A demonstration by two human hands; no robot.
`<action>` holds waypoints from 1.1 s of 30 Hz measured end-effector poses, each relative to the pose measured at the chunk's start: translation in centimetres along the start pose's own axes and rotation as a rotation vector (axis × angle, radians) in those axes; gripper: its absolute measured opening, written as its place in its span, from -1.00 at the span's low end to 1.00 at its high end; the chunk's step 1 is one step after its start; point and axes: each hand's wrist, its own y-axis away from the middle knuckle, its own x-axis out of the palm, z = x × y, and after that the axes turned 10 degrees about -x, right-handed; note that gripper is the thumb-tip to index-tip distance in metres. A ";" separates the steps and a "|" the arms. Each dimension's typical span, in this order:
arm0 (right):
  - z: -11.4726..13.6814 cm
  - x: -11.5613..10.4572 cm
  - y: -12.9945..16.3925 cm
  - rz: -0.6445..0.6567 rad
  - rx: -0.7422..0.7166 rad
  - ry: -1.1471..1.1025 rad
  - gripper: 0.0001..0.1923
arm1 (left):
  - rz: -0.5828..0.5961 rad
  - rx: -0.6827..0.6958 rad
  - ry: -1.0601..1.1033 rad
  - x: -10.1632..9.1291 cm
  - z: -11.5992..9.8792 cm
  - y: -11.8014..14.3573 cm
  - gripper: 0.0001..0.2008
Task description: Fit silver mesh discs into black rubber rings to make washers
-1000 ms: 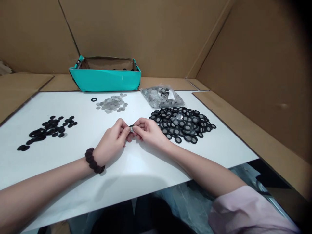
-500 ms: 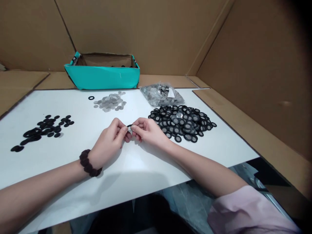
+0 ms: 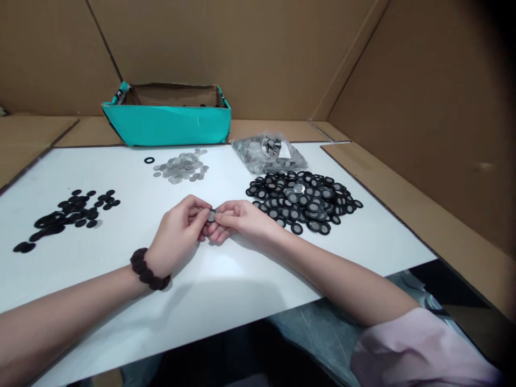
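between your fingertips: one small disc, grey face, dark edge on the far side, held up off the white tabletop.
left hand: thumb and index pinched shut on the disc's left side, other fingers curled under.
right hand: thumb tip on the disc's right side, grip closed; lower fingers loosely bent beneath. can't tell if they touch the left ones.
left wrist: dark bracelet.
right of your right hand: big heap of black rings with grey centres, shiny silver piece on top.
behind the heap: clear bag of grey pieces, white label showing.
ahead of your hands: loose grey discs, overlapping; single black ring just left of them.
far left: scattered black discs, some overlapping.
back edge: open-top teal box, few dark bits visible inside.
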 end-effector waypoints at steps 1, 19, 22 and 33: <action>0.1 0.0 0.0 -0.007 0.005 0.009 -0.90 | -0.007 0.009 -0.014 0.0 0.0 0.1 -0.82; 0.4 -0.8 0.2 0.013 -0.053 0.364 -0.87 | 0.055 0.021 -0.085 -0.2 -0.4 0.1 -0.70; 0.3 -0.7 0.4 0.031 -0.127 0.450 -0.90 | 0.052 0.027 -0.121 -0.2 -0.6 0.2 -0.77; 0.6 -0.6 1.0 -0.056 -0.342 0.745 -0.91 | 0.079 -0.053 -0.162 -0.7 -1.3 0.0 -0.77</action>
